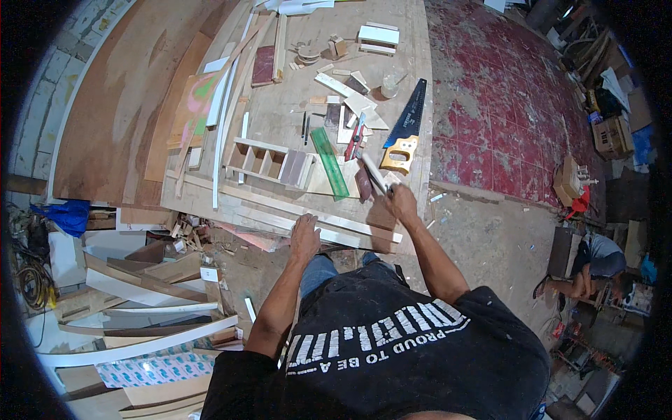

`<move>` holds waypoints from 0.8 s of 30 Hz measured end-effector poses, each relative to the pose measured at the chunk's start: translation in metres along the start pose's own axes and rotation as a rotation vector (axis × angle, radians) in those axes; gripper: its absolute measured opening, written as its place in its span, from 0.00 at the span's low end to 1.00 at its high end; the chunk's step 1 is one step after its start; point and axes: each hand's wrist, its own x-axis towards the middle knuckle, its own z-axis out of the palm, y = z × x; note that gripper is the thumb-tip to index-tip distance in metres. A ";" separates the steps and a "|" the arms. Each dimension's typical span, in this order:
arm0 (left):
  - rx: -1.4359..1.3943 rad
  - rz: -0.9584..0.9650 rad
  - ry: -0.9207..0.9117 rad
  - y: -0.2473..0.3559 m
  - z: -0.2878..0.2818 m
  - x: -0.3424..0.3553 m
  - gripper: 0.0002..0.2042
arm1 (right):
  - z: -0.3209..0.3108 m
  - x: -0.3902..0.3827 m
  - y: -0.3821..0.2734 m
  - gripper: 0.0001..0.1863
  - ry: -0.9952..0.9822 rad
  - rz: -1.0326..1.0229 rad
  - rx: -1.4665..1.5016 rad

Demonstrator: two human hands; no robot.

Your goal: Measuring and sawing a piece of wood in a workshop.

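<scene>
My left hand [306, 236] is at the bench's near edge, its fingers curled over a pale wooden strip [262, 216]. A longer wooden strip [343, 223] lies just beyond it, roughly parallel. Farther right, my right hand [402, 204] is closed round one end of a pale, rod-shaped tool [374, 171]; its exact kind is unclear. Beside that tool are a dark reddish block [363, 183] and a red utility knife [355, 138]. A green ruler [329, 162] lies left of them. Past my right hand rests a handsaw [406, 129] with a yellow handle.
A small wooden frame with compartments [262, 161] stands left of the ruler. Wood offcuts [360, 105] and a cup [389, 87] lie farther back. Boards and scraps [140, 308] pile up at lower left. Another person [595, 262] crouches at far right.
</scene>
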 end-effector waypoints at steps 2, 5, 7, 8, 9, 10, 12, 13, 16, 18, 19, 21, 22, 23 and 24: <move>-0.017 0.014 -0.010 -0.005 0.000 0.002 0.21 | 0.000 0.028 -0.009 0.13 0.164 0.016 0.042; -0.030 0.055 -0.044 -0.016 -0.002 0.008 0.21 | -0.009 0.052 -0.029 0.12 0.350 0.024 0.039; -0.047 0.102 -0.082 -0.020 -0.005 0.013 0.21 | -0.011 0.052 -0.033 0.12 0.351 0.043 0.040; -0.051 0.122 -0.099 -0.025 -0.009 0.017 0.21 | -0.010 0.049 -0.035 0.11 0.343 0.045 0.042; -0.027 0.137 -0.122 -0.029 -0.012 0.022 0.21 | -0.006 0.039 -0.040 0.11 0.330 0.067 0.043; -0.003 0.152 -0.143 -0.034 -0.013 0.028 0.21 | 0.002 0.029 -0.044 0.11 0.336 0.084 0.035; 0.040 0.255 -0.140 -0.044 -0.018 0.040 0.20 | 0.023 0.007 -0.055 0.14 0.125 0.147 0.025; 0.087 0.348 -0.126 -0.046 -0.018 0.045 0.20 | 0.040 -0.002 -0.061 0.14 0.128 0.122 0.037; 0.126 0.497 -0.178 -0.058 -0.023 0.057 0.18 | 0.081 -0.004 -0.104 0.16 0.142 0.155 0.033; 0.146 0.557 -0.221 -0.058 -0.024 0.065 0.17 | 0.096 0.002 -0.131 0.20 0.085 0.220 0.017; 0.170 0.600 -0.259 -0.055 -0.024 0.071 0.17 | 0.105 0.009 -0.138 0.22 0.148 0.195 -0.074; 0.216 0.666 -0.266 -0.054 -0.023 0.073 0.15 | 0.121 0.019 -0.154 0.24 0.260 0.196 -0.242; 0.258 0.710 -0.271 -0.054 -0.021 0.074 0.14 | 0.123 0.021 -0.159 0.24 0.274 0.208 -0.240; 0.200 0.674 -0.374 -0.052 -0.017 0.079 0.14 | 0.124 0.022 -0.162 0.25 0.270 0.239 -0.186; 0.199 0.693 -0.380 -0.053 -0.014 0.082 0.14 | 0.125 0.021 -0.164 0.25 0.263 0.274 -0.134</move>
